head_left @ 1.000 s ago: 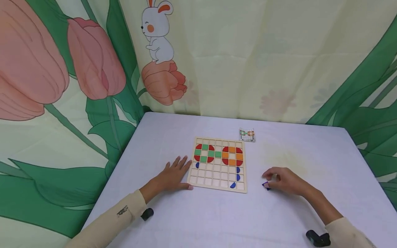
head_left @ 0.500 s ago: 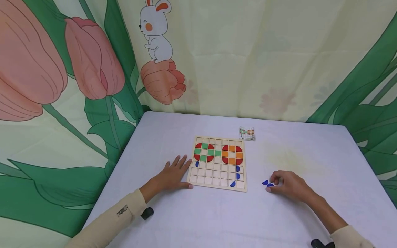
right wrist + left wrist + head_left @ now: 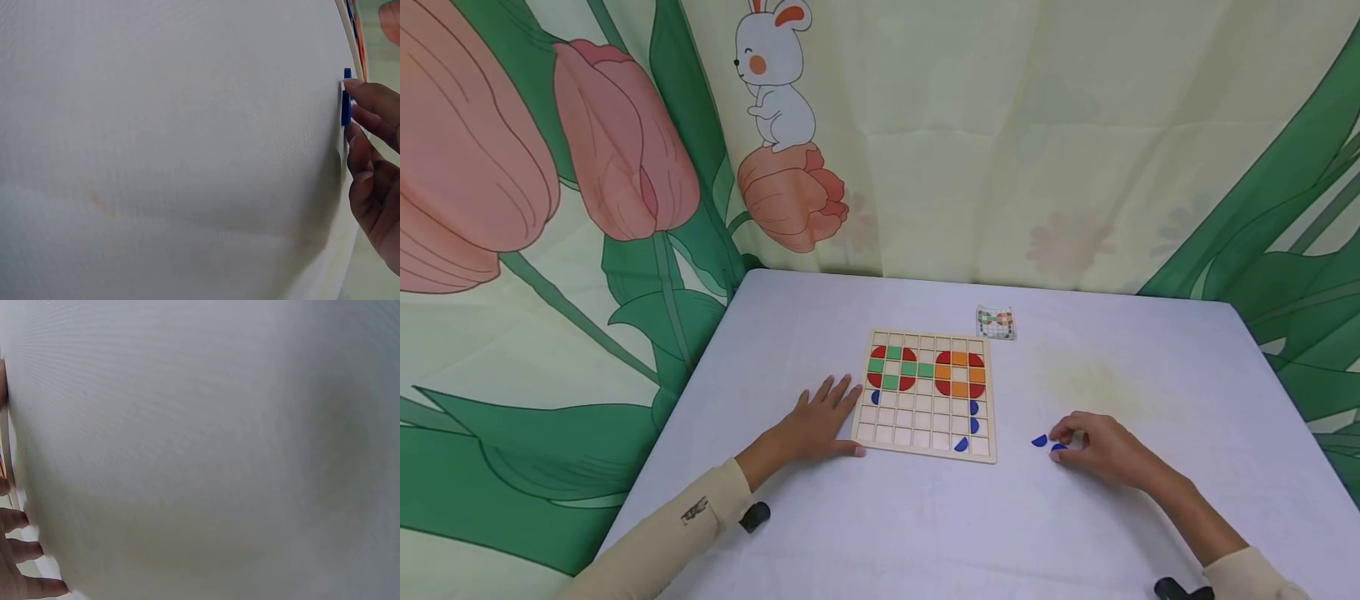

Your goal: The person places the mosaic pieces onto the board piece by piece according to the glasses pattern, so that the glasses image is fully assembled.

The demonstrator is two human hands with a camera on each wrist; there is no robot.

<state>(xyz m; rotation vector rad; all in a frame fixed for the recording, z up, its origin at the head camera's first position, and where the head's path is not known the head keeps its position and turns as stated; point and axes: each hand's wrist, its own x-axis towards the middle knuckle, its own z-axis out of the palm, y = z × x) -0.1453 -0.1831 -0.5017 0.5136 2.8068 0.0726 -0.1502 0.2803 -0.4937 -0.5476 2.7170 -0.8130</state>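
Observation:
A square wooden grid board (image 3: 910,437) lies on the table, holding red, green, orange and blue tiles. My left hand (image 3: 816,427) rests with spread fingers on the tabletop at the board's left edge, fingertips right at the frame. To the right of the board, my right hand (image 3: 1102,450) has thumb and fingertips around a blue half-round tile (image 3: 1058,447), partly covered by the fingers. A second blue half-round tile (image 3: 1040,440) lies just left of those fingertips. In the right wrist view, blue tile edges (image 3: 346,107) show beside the right hand's fingers (image 3: 378,103).
A small pattern card (image 3: 996,322) lies behind the board's back right corner. White cloth covers the table (image 3: 925,533), and a printed curtain (image 3: 955,167) hangs behind it. Blue tiles sit along the board's right column, one at its left.
My right hand has shifted slightly right and drawn a blue tile apart from the other, which had overlapped at its fingertips. The left hand stays in place.

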